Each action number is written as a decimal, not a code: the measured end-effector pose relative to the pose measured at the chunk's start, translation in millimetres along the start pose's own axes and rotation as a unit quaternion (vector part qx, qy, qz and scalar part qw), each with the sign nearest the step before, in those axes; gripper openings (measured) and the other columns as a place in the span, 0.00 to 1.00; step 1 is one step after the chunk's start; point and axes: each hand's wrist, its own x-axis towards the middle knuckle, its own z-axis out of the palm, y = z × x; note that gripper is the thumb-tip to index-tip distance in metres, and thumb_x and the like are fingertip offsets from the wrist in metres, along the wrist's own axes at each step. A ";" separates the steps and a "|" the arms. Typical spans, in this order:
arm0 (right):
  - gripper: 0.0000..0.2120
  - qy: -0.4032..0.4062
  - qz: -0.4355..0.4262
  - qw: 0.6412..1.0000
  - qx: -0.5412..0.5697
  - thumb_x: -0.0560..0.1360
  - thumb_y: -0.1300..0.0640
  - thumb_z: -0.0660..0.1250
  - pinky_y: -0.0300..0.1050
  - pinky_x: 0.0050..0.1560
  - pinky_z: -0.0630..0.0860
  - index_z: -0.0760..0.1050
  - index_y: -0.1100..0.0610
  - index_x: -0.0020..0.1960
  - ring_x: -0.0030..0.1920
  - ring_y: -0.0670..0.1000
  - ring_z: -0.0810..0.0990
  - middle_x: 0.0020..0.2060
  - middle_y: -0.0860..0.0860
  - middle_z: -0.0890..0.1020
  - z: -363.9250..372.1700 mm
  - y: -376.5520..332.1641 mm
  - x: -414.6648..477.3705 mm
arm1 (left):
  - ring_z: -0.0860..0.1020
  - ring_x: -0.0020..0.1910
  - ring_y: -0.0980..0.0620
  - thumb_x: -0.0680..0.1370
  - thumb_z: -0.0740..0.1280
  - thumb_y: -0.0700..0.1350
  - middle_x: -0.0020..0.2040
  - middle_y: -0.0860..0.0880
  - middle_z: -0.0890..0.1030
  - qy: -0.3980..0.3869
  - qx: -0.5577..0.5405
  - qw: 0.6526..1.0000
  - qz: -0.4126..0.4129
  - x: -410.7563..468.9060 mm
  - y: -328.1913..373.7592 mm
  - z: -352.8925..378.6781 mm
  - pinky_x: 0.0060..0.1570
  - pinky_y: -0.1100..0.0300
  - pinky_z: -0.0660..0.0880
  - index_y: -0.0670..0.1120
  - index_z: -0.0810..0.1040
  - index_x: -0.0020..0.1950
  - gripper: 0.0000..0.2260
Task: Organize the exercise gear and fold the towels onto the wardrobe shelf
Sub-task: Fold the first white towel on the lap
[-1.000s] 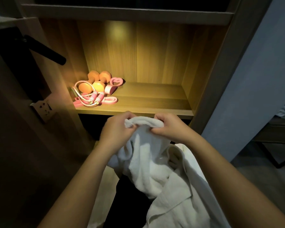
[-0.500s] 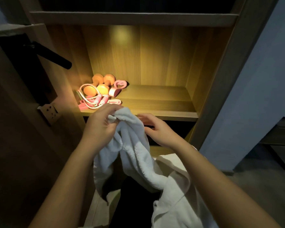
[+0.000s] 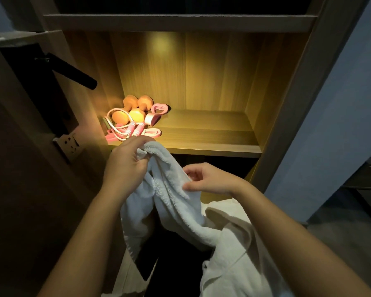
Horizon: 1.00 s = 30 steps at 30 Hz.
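- Left hand (image 3: 126,166): fingers clenched round the top edge of the white towel (image 3: 174,194), holding it just in front of the shelf lip
- Right hand (image 3: 210,179): at 3 o'clock of the left hand, thumb and fingers pinching a towel fold lower down
- Towel: hangs from both hands toward 6 o'clock, off the wardrobe shelf (image 3: 212,136)
- Second white cloth (image 3: 234,254): bunched at 5 o'clock
- Orange dumbbells (image 3: 135,114), pink jump rope (image 3: 133,129), pink heart-shaped grip (image 3: 157,110): clustered, touching, at the shelf's 9 o'clock end
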 end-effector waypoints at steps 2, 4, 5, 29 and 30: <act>0.04 -0.027 0.043 0.996 -0.077 0.77 0.55 0.67 0.41 0.44 0.73 0.80 0.54 0.50 0.41 0.47 0.76 0.40 0.51 0.79 -2.2 11.0 -5.3 | 0.78 0.51 0.51 0.76 0.67 0.36 0.50 0.57 0.79 0.040 0.015 0.999 -0.032 0.4 -1.2 0.0 0.50 0.49 0.79 0.53 0.80 0.55 0.14; 0.10 0.002 0.106 0.981 -0.160 0.79 0.54 0.65 0.46 0.42 0.75 0.80 0.60 0.47 0.39 0.52 0.77 0.37 0.52 0.78 -8.2 24.6 -10.8 | 0.78 0.49 0.48 0.75 0.64 0.42 0.50 0.53 0.80 0.097 0.034 0.991 -0.086 -0.4 -6.3 -3.2 0.48 0.47 0.79 0.53 0.80 0.55 0.12; 0.14 0.040 0.132 0.973 -0.182 0.79 0.52 0.64 0.49 0.41 0.75 0.80 0.63 0.46 0.38 0.55 0.77 0.36 0.55 0.78 -12.0 29.9 -14.0 | 0.78 0.49 0.46 0.74 0.63 0.45 0.51 0.51 0.81 0.109 0.053 0.985 -0.121 -0.7 -10.1 -5.3 0.49 0.47 0.79 0.52 0.80 0.55 0.12; 0.15 0.219 -0.025 0.967 -0.125 0.77 0.49 0.66 0.44 0.35 0.68 0.78 0.57 0.36 0.33 0.44 0.72 0.31 0.52 0.78 -26.1 -7.8 -26.7 | 0.74 0.37 0.49 0.76 0.58 0.65 0.39 0.50 0.74 -0.099 0.185 0.970 -0.119 -6.8 27.1 57.7 0.31 0.55 0.69 0.46 0.68 0.48 0.21; 0.16 0.218 -0.025 0.968 -0.122 0.77 0.49 0.66 0.44 0.35 0.68 0.78 0.58 0.37 0.33 0.45 0.73 0.32 0.54 0.79 -24.9 -6.7 -26.0 | 0.76 0.37 0.48 0.75 0.57 0.67 0.37 0.50 0.75 -0.094 0.199 0.968 -0.123 -9.0 25.1 56.8 0.32 0.54 0.70 0.46 0.68 0.48 0.23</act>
